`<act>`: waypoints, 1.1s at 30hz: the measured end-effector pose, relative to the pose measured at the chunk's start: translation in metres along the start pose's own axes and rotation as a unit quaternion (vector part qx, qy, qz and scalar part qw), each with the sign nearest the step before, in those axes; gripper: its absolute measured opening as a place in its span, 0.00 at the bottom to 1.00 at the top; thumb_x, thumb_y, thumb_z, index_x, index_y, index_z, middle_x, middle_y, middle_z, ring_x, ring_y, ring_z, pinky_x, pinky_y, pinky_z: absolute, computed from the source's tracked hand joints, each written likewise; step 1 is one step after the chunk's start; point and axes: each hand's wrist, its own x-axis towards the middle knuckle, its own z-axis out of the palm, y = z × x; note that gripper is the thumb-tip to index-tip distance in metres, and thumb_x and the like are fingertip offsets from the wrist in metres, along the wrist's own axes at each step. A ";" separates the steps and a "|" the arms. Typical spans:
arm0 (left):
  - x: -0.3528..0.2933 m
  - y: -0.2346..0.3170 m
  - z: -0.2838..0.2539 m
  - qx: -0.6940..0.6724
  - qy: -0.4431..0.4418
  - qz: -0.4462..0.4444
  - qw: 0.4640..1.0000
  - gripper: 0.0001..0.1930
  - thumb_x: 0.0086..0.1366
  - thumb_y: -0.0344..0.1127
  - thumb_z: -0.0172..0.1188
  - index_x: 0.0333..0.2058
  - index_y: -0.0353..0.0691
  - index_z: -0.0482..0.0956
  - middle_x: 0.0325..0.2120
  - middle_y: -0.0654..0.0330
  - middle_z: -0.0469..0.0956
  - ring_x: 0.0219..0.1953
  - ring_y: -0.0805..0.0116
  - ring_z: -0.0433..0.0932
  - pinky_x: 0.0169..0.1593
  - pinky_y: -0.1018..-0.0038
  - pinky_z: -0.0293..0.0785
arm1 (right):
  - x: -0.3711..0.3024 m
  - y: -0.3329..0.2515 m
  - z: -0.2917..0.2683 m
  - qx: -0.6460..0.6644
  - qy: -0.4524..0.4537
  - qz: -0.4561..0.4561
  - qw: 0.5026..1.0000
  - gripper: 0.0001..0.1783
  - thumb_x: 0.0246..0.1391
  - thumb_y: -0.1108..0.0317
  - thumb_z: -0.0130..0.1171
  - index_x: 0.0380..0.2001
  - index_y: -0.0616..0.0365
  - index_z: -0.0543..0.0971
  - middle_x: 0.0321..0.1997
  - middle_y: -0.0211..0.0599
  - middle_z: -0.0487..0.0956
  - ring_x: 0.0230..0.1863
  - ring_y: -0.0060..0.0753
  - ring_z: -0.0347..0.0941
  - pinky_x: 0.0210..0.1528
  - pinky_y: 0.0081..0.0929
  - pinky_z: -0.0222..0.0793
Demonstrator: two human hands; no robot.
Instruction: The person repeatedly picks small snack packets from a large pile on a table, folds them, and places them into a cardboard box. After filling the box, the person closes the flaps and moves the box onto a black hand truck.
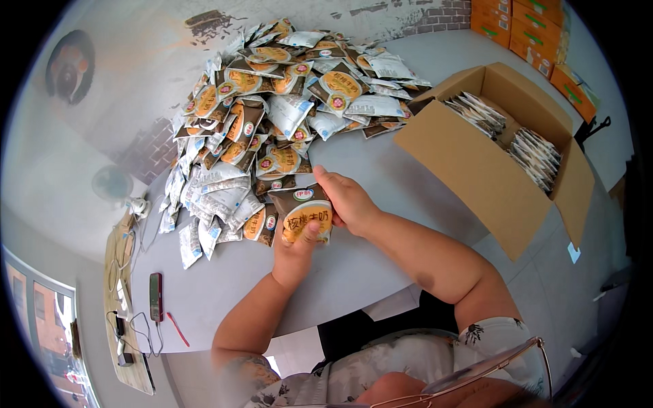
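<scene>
Over the near part of the table, both hands hold a brown, white and yellow milk pouch (304, 211) with its printed front facing up. My left hand (294, 257) grips its lower edge, the thumb lying across the front. At its right edge, my right hand (348, 204) is closed against the pouch, thumb up along the side; some of its fingers are hidden. Just beyond my hands spreads a large heap of similar pouches (279, 162), some showing plain white backs. To the right, an open cardboard box (469, 177) contains two rows of upright packed pouches (534, 160).
The grey table (408, 187) runs back to a wall. At the left lie a dark phone-like device (156, 297) with a cable and a red strip (178, 329). Orange cartons (537, 34) are stacked at the far right. A wooden board (136, 360) with cords stands at the left.
</scene>
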 end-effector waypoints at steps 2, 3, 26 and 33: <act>0.000 -0.004 -0.005 -0.030 0.007 -0.009 0.999 0.20 0.67 0.45 0.57 0.49 0.36 0.71 0.40 0.61 0.77 0.39 0.72 0.76 0.40 0.76 0.74 | -0.007 -0.011 0.006 -0.052 -0.013 -0.008 0.999 0.26 0.61 0.45 0.50 0.34 0.62 0.76 0.27 0.29 0.75 0.31 0.21 0.70 0.37 0.22 0.68; 0.000 -0.006 -0.005 -0.060 0.008 -0.022 0.998 0.19 0.67 0.44 0.56 0.50 0.36 0.70 0.41 0.60 0.76 0.42 0.71 0.75 0.43 0.75 0.73 | -0.010 -0.013 0.007 -0.089 -0.016 -0.025 0.996 0.26 0.61 0.45 0.50 0.35 0.63 0.76 0.28 0.29 0.76 0.33 0.21 0.71 0.38 0.22 0.68; 0.007 -0.005 -0.009 -0.179 -0.015 -0.040 0.983 0.21 0.67 0.47 0.55 0.50 0.36 0.70 0.40 0.59 0.77 0.42 0.69 0.77 0.43 0.74 0.74 | -0.003 0.009 0.011 -0.083 -0.017 -0.163 0.983 0.23 0.61 0.50 0.53 0.40 0.62 0.76 0.27 0.27 0.76 0.23 0.15 0.65 0.25 0.18 0.64; 0.003 -0.003 -0.013 -0.039 -0.045 -0.016 0.998 0.21 0.66 0.45 0.57 0.50 0.36 0.70 0.39 0.60 0.77 0.39 0.72 0.76 0.43 0.76 0.73 | -0.006 0.005 0.006 -0.036 -0.009 -0.025 0.999 0.28 0.64 0.41 0.41 0.28 0.56 0.75 0.17 0.26 0.71 0.11 0.16 0.59 0.12 0.17 0.56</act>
